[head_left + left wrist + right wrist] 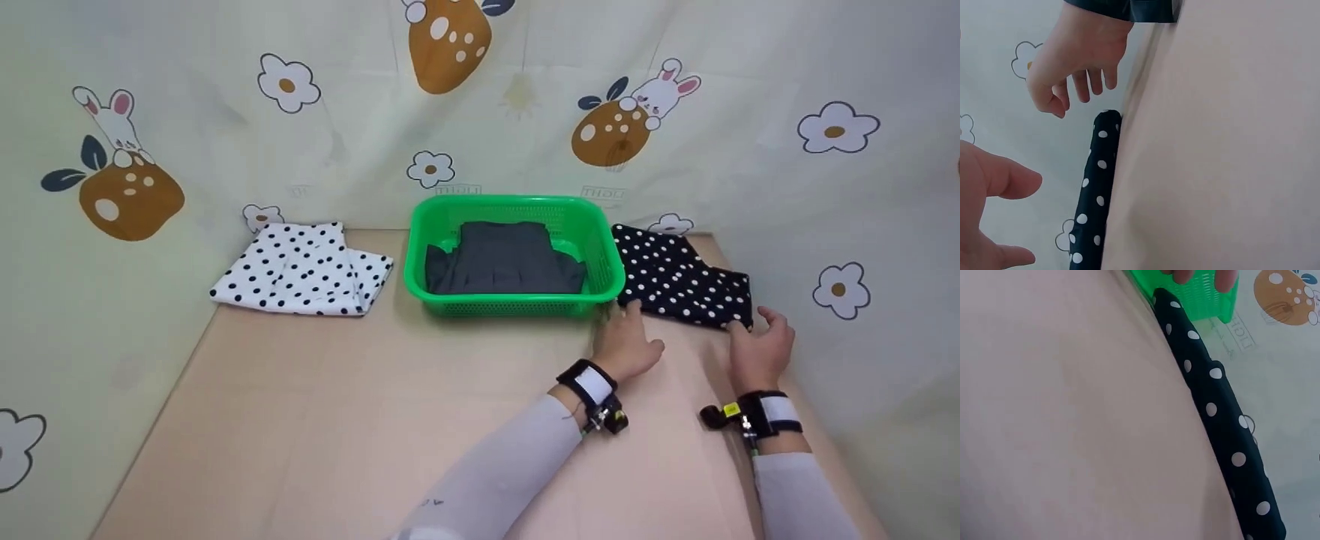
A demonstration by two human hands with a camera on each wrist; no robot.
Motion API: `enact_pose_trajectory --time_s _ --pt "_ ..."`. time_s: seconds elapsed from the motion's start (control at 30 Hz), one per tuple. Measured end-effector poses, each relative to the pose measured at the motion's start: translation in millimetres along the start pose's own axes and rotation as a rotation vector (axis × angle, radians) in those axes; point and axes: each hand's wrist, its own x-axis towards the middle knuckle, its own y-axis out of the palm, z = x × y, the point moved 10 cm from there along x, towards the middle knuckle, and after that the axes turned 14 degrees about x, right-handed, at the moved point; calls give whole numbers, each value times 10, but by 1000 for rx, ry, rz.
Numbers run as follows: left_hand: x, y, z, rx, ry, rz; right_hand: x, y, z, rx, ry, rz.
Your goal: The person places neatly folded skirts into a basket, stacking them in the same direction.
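On the table, a basket holds gray cloth, black cloth beside it.

Room type is staying unclear, but rabbit-print sheeting is hanging beyond the fingers, curtaining the desk.

A pale backdrop lines the rear and both sides of a light tabletop. Its print comprises dark-outlined white flowers, spotted brown fruit with dark leaves, and white rabbits with pink inner ears.
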Motion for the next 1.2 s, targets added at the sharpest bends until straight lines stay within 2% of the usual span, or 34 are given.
enact_pose_trajectory --time_s 0.1,0.23,0.37,0.47,0.6,0.77,0.97,1.2 --pt "39 69 56 -49 -12 8 46 -1 -73 8 38 20" --pt "103 88 150 -113 8 18 78 31 -123 23 70 45" --pt "158 76 214 -204 4 16 72 83 -95 24 46 66" --pt "178 104 235 -261 -10 42 64 109 -89 30 30 73" --pt "205 141 247 -335 -28 81 75 91 -123 31 29 65" --pt "242 137 262 -447 -27 80 93 53 -145 29 17 60" --pt "228 149 274 -444 -17 77 89 27 -154 -4 19 68" --pt "175 114 334 -354 -26 57 19 -29 -169 -29 30 48"
